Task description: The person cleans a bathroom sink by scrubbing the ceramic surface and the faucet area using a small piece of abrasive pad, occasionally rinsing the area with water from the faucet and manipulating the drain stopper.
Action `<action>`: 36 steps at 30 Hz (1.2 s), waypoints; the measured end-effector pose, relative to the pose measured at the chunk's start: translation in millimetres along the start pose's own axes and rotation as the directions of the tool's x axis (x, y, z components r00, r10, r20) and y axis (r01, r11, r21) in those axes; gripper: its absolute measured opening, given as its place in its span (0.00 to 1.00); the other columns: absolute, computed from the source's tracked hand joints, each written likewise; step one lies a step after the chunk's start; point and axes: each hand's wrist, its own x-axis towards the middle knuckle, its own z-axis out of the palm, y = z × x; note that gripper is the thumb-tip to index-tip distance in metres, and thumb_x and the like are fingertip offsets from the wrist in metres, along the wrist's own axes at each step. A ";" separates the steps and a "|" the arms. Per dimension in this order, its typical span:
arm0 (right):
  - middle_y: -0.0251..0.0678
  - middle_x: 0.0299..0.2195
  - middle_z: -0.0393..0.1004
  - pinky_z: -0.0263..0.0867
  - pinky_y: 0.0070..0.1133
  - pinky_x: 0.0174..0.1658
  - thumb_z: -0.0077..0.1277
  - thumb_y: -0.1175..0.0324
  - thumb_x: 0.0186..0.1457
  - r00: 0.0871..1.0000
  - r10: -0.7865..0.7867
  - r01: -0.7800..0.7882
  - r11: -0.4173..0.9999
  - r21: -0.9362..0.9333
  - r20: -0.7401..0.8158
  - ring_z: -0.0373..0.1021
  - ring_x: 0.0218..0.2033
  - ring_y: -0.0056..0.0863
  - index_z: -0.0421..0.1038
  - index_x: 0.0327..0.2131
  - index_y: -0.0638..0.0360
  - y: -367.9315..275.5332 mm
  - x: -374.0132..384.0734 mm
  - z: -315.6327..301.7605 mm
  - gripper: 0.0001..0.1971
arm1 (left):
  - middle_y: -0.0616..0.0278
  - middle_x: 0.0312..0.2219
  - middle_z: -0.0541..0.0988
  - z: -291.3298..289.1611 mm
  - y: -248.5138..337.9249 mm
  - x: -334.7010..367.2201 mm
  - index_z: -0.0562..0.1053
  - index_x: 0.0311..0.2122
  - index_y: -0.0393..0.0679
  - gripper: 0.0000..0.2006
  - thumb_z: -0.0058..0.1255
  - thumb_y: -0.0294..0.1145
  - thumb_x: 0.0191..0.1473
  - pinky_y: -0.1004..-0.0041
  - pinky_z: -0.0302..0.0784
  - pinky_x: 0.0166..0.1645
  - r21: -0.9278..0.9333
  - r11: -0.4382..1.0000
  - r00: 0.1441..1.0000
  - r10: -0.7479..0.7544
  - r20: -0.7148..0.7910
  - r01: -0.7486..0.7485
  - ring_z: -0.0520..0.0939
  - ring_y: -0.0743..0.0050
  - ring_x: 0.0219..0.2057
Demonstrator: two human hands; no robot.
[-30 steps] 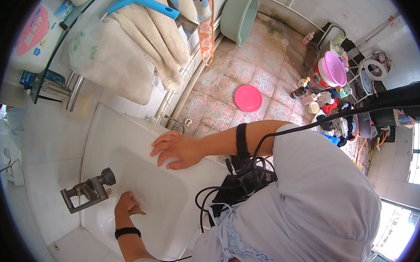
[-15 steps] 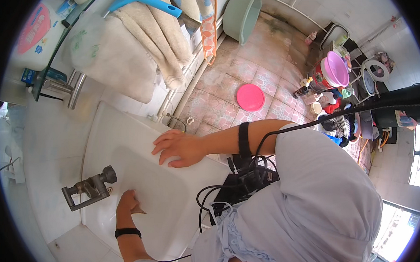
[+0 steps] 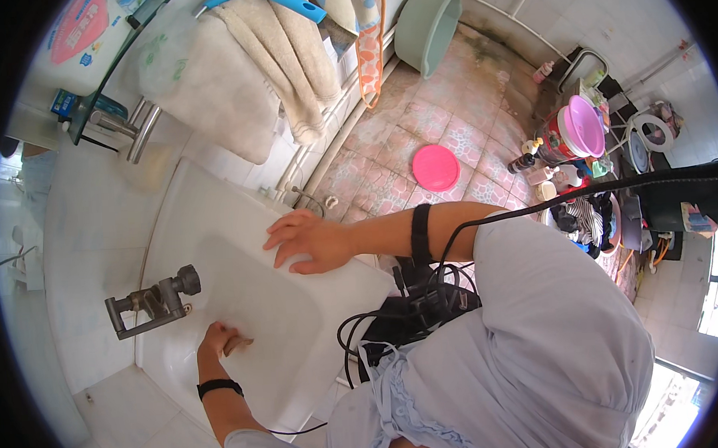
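While the right hand (image 3: 312, 242) is rested, fingers apart, on the rim of the sink (image 3: 352, 283), apparently for support, a small brown scrap (image 3: 238, 343) is clamped inside the sink by the left hand's (image 3: 217, 339) grip, presumably pinched for control.

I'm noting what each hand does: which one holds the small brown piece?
The left hand, low in the white sink near the tap, holds the brown piece; the right hand instead rests palm down on the sink's edge.
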 end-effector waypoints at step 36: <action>0.29 0.48 0.62 0.44 0.34 0.53 0.50 0.67 0.45 1.000 -0.027 0.027 1.000 0.012 0.005 0.52 0.54 0.32 0.70 0.36 0.45 0.1 3.2 2.0 0.11 | 0.52 0.20 0.70 27.9 -8.7 7.6 0.63 0.25 0.38 0.12 0.52 0.32 0.42 0.67 0.67 0.30 0.511 0.777 0.851 0.502 -0.151 -0.368 0.71 0.56 0.23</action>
